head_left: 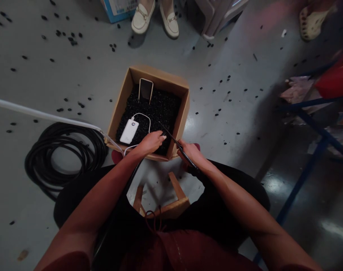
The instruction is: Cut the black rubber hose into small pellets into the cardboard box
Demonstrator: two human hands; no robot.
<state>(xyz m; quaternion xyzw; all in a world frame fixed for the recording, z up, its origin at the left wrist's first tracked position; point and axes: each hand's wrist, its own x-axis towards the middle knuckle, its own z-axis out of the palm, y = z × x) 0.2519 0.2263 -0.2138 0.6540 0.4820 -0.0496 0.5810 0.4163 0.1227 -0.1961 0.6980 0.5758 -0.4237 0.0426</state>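
Note:
Just inside the near edge of an open cardboard box (184,109), my left hand (152,143) is closed, its fingertips pinched on something small that I cannot make out. At the box's near right corner my right hand (190,151) is wrapped around a long, thin, dark pointed tool (173,138). The tool's tip reaches over the box, past my left fingertips; its exact kind is unclear. Many small black pieces (163,105) fill the bottom of the box. On them lies a white power bank (129,131) with a white cable, and a phone (146,89) leans against the far wall.
Coiled black hose (38,162) lies left of the box, with a white tube (47,114) crossing above it. Black pieces are scattered over the floor. A person's white shoes (141,19) are beyond the box. A blue metal frame (304,177) stands at right, and a wooden stool (174,207) between my legs.

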